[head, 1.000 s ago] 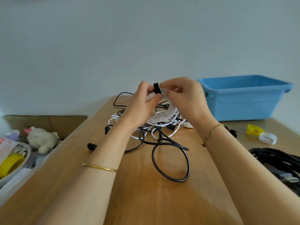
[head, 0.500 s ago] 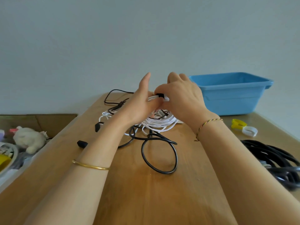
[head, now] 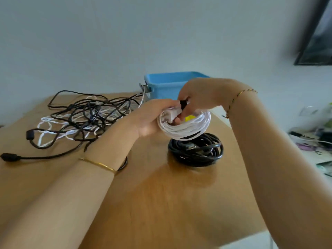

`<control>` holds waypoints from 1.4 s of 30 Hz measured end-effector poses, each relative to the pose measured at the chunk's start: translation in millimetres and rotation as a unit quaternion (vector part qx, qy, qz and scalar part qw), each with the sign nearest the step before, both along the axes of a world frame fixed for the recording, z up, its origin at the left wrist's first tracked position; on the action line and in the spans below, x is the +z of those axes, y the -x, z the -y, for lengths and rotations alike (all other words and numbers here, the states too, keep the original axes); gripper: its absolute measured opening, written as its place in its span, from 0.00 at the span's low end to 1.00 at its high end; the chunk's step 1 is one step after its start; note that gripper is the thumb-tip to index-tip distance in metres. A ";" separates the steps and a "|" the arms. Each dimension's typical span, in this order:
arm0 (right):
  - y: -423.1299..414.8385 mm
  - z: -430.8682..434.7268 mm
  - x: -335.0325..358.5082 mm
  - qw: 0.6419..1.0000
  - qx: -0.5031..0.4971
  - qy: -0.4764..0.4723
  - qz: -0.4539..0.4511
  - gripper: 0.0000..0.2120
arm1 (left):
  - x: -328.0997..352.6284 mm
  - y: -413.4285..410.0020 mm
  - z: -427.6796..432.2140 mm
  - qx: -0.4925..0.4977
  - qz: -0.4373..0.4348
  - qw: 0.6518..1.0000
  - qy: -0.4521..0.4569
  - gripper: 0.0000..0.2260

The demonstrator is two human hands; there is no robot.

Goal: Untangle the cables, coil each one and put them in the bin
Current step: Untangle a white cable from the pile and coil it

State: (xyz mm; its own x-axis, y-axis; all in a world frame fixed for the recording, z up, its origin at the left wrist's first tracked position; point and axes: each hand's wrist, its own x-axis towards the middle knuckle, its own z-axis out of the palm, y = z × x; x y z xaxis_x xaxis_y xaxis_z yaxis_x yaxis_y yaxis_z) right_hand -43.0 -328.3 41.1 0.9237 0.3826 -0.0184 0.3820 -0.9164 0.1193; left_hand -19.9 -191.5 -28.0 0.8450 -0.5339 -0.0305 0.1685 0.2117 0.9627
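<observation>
Head view: both hands' grip, left (head: pixel 152 116) and right (head: pixel 199 97), clasps white coil (head: pixel 186 128).

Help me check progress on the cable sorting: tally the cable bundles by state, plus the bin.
Coiled white cable, held in the left hand and right hand: 1
Coiled black cable on the wooden table: 1
Tangled heap of black and white cables: 1
Blue plastic bin: 1
Total: 4
</observation>
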 end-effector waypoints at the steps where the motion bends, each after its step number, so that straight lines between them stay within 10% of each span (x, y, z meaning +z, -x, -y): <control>1: -2.5 7.0 -1.6 0.999 -0.025 0.011 -0.024 0.19 | -4.8 -2.8 6.9 0.035 -0.008 0.999 -0.024 0.06; 8: -17.3 25.0 -34.9 0.981 -0.125 0.045 -0.140 0.12 | -32.2 2.7 27.6 0.127 0.229 0.872 -0.414 0.13; 14: -20.7 20.6 -50.7 0.986 -0.128 0.070 -0.084 0.14 | -32.6 0.7 29.7 0.129 0.308 0.823 -0.459 0.14; 35: -16.6 5.9 -29.3 0.979 -0.169 -0.004 -0.109 0.07 | -20.8 12.3 -12.1 0.125 0.210 0.892 -0.382 0.11; 42: -24.0 -72.2 -36.3 0.996 -0.042 -0.046 0.057 0.12 | 3.5 4.2 -87.5 0.276 0.319 0.762 -0.491 0.09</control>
